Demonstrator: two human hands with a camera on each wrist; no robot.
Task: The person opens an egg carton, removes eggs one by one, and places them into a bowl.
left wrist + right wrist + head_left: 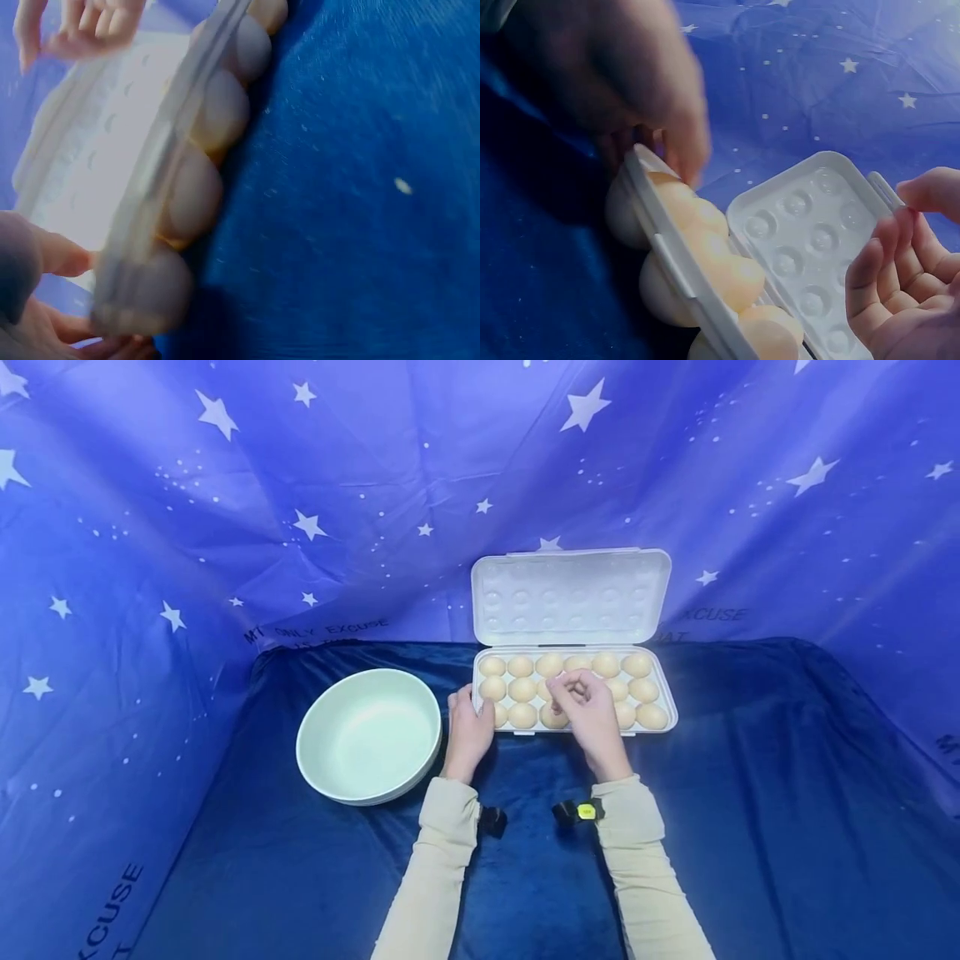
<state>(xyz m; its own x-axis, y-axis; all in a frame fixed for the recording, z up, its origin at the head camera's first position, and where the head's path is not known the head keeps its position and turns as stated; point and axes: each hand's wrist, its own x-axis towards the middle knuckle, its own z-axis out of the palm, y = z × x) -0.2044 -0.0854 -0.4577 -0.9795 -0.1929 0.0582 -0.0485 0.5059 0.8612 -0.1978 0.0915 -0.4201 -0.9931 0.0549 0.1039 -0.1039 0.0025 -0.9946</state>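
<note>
Eighteen-ish eggs [522, 716] sitting in open egg tray [667, 703], mid-desk, lid [570, 596] flipped back. My left hand [468, 732] steadies tray's left end, fingers curled on rim. Right hand [591, 710] hovers over middle rows, grip loosely curled, nothing in it yet. Tip: pinch one egg gently, lift straight up. Green bowl [369, 735] just left of tray.

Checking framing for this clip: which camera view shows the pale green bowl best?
The head view: the bowl is seen whole, on the blue cloth, left of the egg tray and the left hand. Neither wrist view shows it; they frame only the tray, its eggs and the hands.
</note>
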